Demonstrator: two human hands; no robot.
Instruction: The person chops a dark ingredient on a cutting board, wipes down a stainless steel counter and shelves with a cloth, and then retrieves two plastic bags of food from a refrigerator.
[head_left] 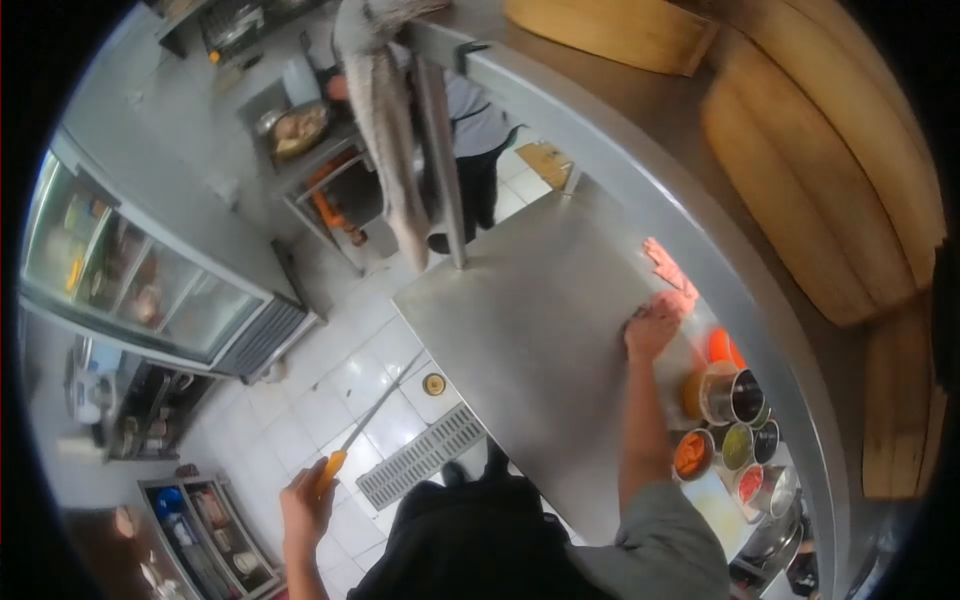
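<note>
My left hand (306, 503) is closed around the yellow handle of a knife (331, 470), held out over the floor on the left. Its long, narrow blade points up and away, towards the corner of the steel table (520, 330). Across that table reaches my right hand (655, 325), its fingers curled down on a crumpled pink cloth (668, 265). Part of the cloth sticks out beyond the fingers, near the table's far edge. The fingertips themselves are partly hidden.
Metal pots with chopped food, including orange pieces (692, 454), stand right of my forearm beside a pale cutting board (715, 508). A shelf (640, 140) with wooden boxes overhangs the table. Beyond the post (440, 160) stands a person (475, 130). A glass-door fridge (130, 260) is left.
</note>
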